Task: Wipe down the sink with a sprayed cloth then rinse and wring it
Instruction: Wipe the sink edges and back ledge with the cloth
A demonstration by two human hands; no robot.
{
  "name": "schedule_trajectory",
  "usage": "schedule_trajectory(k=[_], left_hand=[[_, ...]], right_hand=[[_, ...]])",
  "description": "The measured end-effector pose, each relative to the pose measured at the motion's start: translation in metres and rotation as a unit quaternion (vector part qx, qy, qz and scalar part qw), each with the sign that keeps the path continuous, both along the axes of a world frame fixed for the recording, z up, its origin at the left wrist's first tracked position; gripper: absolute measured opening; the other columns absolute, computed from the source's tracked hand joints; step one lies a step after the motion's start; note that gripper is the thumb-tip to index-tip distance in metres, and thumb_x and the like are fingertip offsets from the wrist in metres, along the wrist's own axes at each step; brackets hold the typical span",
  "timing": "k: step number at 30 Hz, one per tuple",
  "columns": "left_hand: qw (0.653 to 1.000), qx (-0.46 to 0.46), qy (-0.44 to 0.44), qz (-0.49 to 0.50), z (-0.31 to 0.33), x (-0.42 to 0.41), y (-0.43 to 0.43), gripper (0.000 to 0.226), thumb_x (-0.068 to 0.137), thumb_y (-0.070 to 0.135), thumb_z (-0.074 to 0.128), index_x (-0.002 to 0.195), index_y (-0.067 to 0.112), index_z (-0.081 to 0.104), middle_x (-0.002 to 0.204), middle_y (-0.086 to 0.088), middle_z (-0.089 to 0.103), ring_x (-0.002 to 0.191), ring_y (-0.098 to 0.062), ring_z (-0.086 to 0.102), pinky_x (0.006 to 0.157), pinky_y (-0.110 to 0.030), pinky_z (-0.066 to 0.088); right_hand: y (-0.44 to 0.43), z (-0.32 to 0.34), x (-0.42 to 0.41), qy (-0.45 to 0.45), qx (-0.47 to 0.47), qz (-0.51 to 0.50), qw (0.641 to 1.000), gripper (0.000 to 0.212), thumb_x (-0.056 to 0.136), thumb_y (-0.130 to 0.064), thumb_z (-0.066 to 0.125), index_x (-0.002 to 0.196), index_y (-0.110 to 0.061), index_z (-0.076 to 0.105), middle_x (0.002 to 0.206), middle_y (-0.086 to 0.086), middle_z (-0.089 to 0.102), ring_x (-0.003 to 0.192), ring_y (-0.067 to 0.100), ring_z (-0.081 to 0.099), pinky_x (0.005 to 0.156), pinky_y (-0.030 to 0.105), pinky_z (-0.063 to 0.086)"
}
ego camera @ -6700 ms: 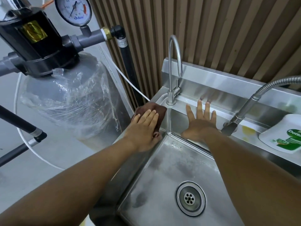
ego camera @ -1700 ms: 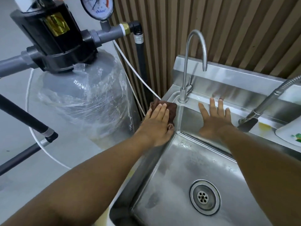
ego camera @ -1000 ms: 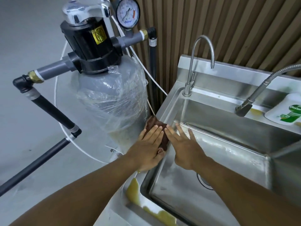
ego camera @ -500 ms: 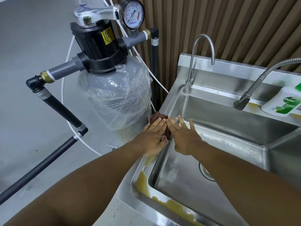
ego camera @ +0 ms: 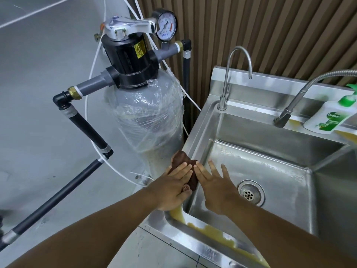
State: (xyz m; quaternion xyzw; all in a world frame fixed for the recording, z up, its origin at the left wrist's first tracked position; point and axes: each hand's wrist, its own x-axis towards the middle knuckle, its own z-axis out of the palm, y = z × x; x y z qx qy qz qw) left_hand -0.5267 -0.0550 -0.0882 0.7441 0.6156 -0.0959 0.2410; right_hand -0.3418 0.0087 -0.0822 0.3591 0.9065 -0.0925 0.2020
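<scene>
A dark brown cloth [ego camera: 181, 160] lies on the left rim of the stainless steel sink [ego camera: 202, 128]. My left hand [ego camera: 173, 186] presses flat on the cloth with straight fingers, thumb at the rim's inner edge. Just to its right, my right hand [ego camera: 214, 186] is spread flat against the basin's left inner wall, its index finger touching the cloth. The drain [ego camera: 251, 192] sits in the basin floor to the right of my right hand.
Yellowish liquid [ego camera: 208, 229] streaks the sink's front rim. A gooseneck tap [ego camera: 228, 78] and a flexible spray hose [ego camera: 289, 107] stand at the back, beside a green-and-white soap bottle [ego camera: 330, 118]. A wrapped grey filter tank [ego camera: 150, 117] with pipes stands left of the sink.
My left hand has slid the cloth from the sink's back left corner toward me along the left rim. My right hand left the back wall and now lies on the left inner wall.
</scene>
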Motion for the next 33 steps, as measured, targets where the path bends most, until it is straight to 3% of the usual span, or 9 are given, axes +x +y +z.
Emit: schedule_trajectory(k=[11, 23, 27, 33], left_hand=[[1.000, -0.026, 0.004, -0.001, 0.011, -0.003, 0.036, 0.066, 0.107, 0.044, 0.026, 0.160, 0.016, 0.000, 0.168, 0.007, -0.013, 0.150, -0.005, -0.022, 0.125, -0.037, -0.008], [0.996, -0.049, -0.070, -0.019, 0.019, -0.018, -0.022, 0.060, 0.108, 0.037, 0.034, 0.160, 0.014, 0.014, 0.168, 0.009, -0.003, 0.146, 0.003, -0.020, 0.126, -0.036, -0.003], [0.997, -0.052, -0.043, -0.043, 0.022, -0.022, -0.032, 0.061, 0.108, 0.040, 0.032, 0.161, 0.017, 0.011, 0.168, 0.009, -0.004, 0.146, 0.002, -0.021, 0.126, -0.037, -0.002], [0.997, -0.066, -0.024, -0.015, 0.023, -0.019, -0.002, 0.061, 0.107, 0.043, 0.028, 0.161, 0.023, 0.006, 0.167, 0.015, -0.006, 0.148, 0.002, -0.020, 0.125, -0.039, -0.005]], right_hand=[[0.022, 0.004, -0.019, -0.017, -0.002, -0.040, 0.999, 0.097, 0.090, -0.016, 0.051, 0.156, -0.017, -0.020, 0.164, -0.004, -0.023, 0.151, 0.031, -0.020, 0.119, 0.059, -0.008], [-0.039, 0.013, -0.012, -0.027, -0.022, -0.016, 0.999, 0.094, 0.091, -0.023, 0.052, 0.158, -0.016, -0.013, 0.166, -0.002, -0.017, 0.151, 0.032, -0.018, 0.120, 0.060, -0.004], [-0.047, 0.017, -0.018, -0.040, -0.017, -0.003, 0.999, 0.087, 0.094, -0.030, 0.048, 0.159, -0.015, -0.008, 0.167, -0.001, -0.012, 0.151, 0.033, -0.019, 0.119, 0.061, -0.004], [-0.024, 0.017, -0.030, -0.057, -0.023, -0.030, 0.998, 0.087, 0.094, -0.024, 0.047, 0.158, -0.017, -0.009, 0.166, -0.003, -0.017, 0.150, 0.033, -0.020, 0.119, 0.061, -0.003]])
